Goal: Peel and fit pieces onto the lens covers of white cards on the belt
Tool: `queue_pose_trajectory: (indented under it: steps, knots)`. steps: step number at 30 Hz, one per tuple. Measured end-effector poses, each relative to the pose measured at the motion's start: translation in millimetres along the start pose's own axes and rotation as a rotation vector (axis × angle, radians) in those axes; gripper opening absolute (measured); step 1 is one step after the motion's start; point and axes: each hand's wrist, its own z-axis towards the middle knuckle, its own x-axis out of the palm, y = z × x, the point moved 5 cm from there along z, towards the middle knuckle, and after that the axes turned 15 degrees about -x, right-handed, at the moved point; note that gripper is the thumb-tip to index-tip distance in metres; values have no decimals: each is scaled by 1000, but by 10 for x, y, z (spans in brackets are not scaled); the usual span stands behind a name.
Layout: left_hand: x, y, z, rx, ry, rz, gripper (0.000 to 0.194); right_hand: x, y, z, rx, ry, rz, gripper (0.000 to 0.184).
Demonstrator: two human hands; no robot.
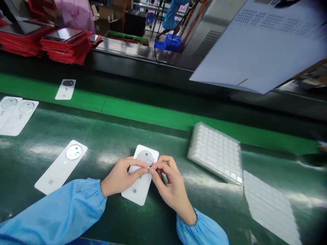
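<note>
A white phone back panel with a round silver camera area lies flat on the green bench, under both hands. Above its middle, my left hand pinches with thumb and index finger. My right hand meets it there, thumb and fingertips pressed together. A tiny pale bit shows where the fingertips touch, too small to name. To the left, beyond the left sleeve, rests another white phone back panel with a shiny round camera area.
A clear tray of white pieces stands on the right, beside a white sheet. Two more panels lie at far left; another panel sits on the green strip. Red stacks line the back. A white board overhangs upper right.
</note>
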Motion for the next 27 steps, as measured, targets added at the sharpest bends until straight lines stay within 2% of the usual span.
queue_pose_trajectory:
  steps: [12,20,27]
  knots:
    - [-3,3,-5,-32,7,21,22,19,-46,-12,76,24,63,14]
    - [-4,-34,-18,49,-32,20,19,16,-50,-29,81,-65,58,9]
    - [26,12,-13,41,7,-50,18,46,-147,-66,262,-44,309,19]
